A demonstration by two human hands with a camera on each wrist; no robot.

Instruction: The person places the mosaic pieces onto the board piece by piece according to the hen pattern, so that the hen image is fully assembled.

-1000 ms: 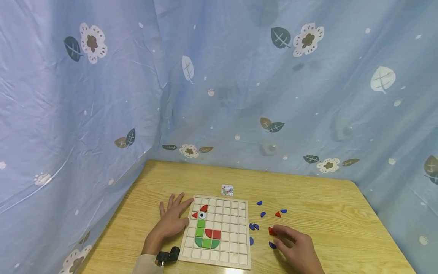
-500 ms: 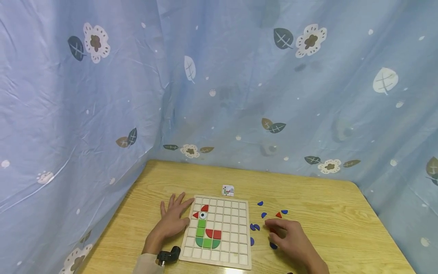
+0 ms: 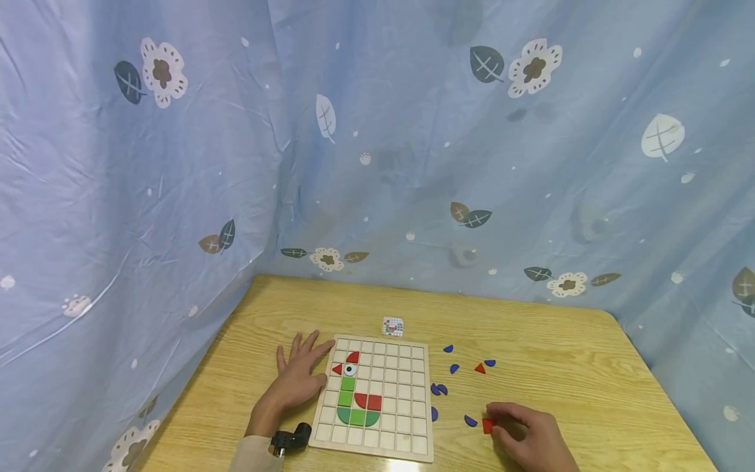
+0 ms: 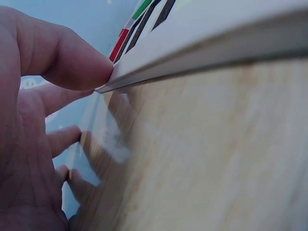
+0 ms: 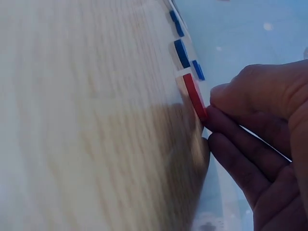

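My left hand [image 3: 295, 380] lies with spread fingers at the left side of a wooden grid board [image 3: 370, 450]. Its thumb touches the board's edge in the left wrist view. Red, green and eye-marked tiles form a bird-like figure on the board, among them a green square [image 3: 347, 385] and a round eye tile [image 3: 350, 370]. To the right of the board, my right hand [image 3: 533, 436] pinches a red square tile [image 3: 488, 426] by its edge, low at the tabletop. That tile [image 5: 194, 96] shows edge-on in the right wrist view, fingertips at its near end.
Several blue half-round pieces lie right of the board, one blue piece [image 3: 470, 421] close to the red square. A red triangle [image 3: 480, 368] lies farther back. Behind the board is a small picture card [image 3: 392, 326]. A blue flowered curtain [image 3: 413, 164] surrounds the wooden table [image 3: 566, 354].
My right hand has moved right and toward me, and the red square has shifted with it, away from the blue piece. My left hand has stayed at the board.
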